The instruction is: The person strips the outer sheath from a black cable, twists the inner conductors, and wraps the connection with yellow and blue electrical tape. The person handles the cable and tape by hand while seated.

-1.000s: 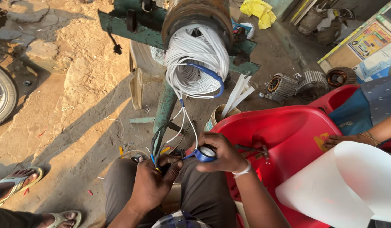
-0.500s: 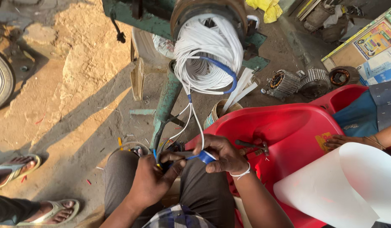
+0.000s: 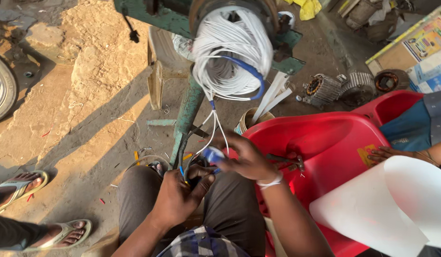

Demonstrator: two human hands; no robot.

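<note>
Pinched tight, low in the centre of the frame, the left hand (image 3: pixel 178 197) has its fingers closed around a cluster of thin coloured wire ends (image 3: pixel 184 172), blue and yellow tips poking out above the knuckles; just right of it, the right hand (image 3: pixel 246 157) curls around a small roll of blue tape (image 3: pixel 213 154), fingers bent over it, a white band on the wrist; both hands sit over the grey-trousered lap, nearly touching each other; thin white leads (image 3: pixel 215 128) run up from the hands to the big coil of white wire with a blue sleeve (image 3: pixel 232 54), wound on a round drum at top centre; that drum is carried on a green-painted metal stand (image 3: pixel 188 112) whose leg slants down toward the hands; to the right, a red moulded plastic chair (image 3: pixel 325 143) fills the middle right, a dark metal tool (image 3: pixel 289 162) lying on its seat; another person's hand (image 3: pixel 387 153) rests on the chair's far edge, beside a curled white plastic sheet (image 3: pixel 382 209) at lower right; grey finned motor housings (image 3: pixel 337 88) lie on the ground at upper right; two sandalled feet (image 3: pixel 44 209) stand at lower left on sandy ground
</note>
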